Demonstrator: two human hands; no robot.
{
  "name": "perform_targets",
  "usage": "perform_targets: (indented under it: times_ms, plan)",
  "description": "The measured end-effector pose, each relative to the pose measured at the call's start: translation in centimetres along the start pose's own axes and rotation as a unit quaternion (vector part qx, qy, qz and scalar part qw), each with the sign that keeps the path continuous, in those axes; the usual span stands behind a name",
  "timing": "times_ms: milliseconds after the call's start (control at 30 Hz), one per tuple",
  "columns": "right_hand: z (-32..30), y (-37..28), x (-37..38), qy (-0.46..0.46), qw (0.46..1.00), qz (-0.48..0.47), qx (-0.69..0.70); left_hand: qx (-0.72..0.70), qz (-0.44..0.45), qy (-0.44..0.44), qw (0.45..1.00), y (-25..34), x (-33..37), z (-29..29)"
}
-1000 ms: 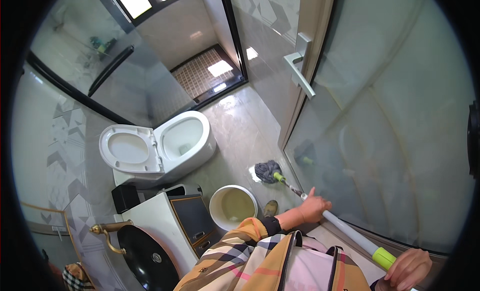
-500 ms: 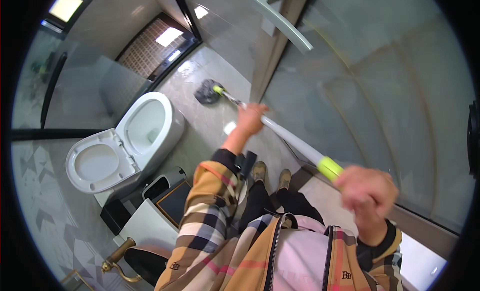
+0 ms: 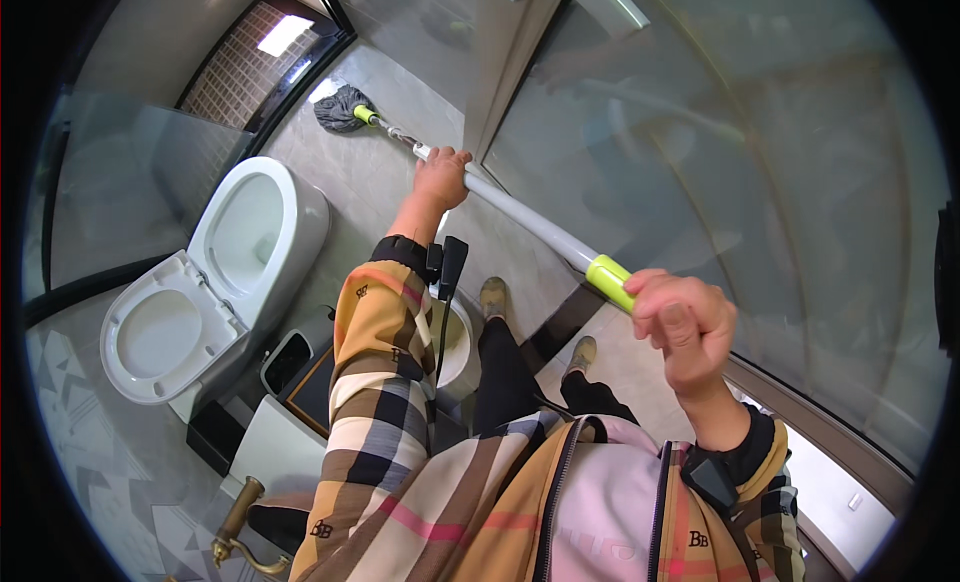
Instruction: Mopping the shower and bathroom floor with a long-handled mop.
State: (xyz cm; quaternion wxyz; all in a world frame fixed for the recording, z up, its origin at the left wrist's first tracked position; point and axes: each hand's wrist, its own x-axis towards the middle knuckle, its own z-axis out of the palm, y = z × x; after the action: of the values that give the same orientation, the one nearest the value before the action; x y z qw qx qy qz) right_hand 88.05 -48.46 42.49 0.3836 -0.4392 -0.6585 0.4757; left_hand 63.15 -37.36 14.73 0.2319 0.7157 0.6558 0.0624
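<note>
A mop (image 3: 530, 222) with a white pole and lime-green grip slants from lower right to upper left. Its dark grey mop head (image 3: 338, 110) rests on the wet-looking tile floor near the far glass partition. Low on the pole, my left hand (image 3: 440, 179) is closed round it. My right hand (image 3: 686, 322) grips the top end by the green sleeve, fingers curled and thumb on top. To the left of my left arm stands a white toilet (image 3: 245, 232) with its lid raised.
A glass door (image 3: 680, 182) with a pale handle (image 3: 612, 4) runs along the right. Below my left forearm is a white bin (image 3: 455, 342). A brass fixture (image 3: 240, 512) stands at lower left. My shoes (image 3: 493, 298) straddle a dark threshold strip (image 3: 560, 327).
The mop head has shifted up and left across the floor, away from me. Both hands moved left with the pole, and my feet have stepped apart.
</note>
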Motion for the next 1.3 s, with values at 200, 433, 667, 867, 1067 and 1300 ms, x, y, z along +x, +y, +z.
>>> perform_targets:
  times_ms: [200,433,667,867,1067,1300]
  plan:
    - [-3.6,-1.4,-3.5,0.082,0.996,0.023,0.01,-0.026,0.106,-0.022,0.994,4.7,-1.5,2.0]
    - [-9.3,-4.7,-8.1,0.093,0.995,0.018,-0.036,-0.063,0.141,-0.056,0.986,13.1,-5.0,4.4]
    - [-14.6,-7.4,-16.6,0.065,0.994,-0.027,-0.082,-0.101,0.171,-0.021,0.98,21.8,-11.9,9.5]
    - [-19.2,-9.6,-24.4,0.015,0.989,-0.085,-0.119,-0.113,0.186,-0.025,0.976,30.7,-18.6,12.8]
    - [-23.8,-10.0,-30.4,-0.041,0.982,-0.144,-0.113,-0.173,0.157,-0.023,0.972,37.7,-24.9,16.3]
    - [-27.7,-14.4,-33.9,-0.11,0.966,-0.222,-0.071,-0.217,0.239,-0.067,0.944,45.6,-29.5,18.0]
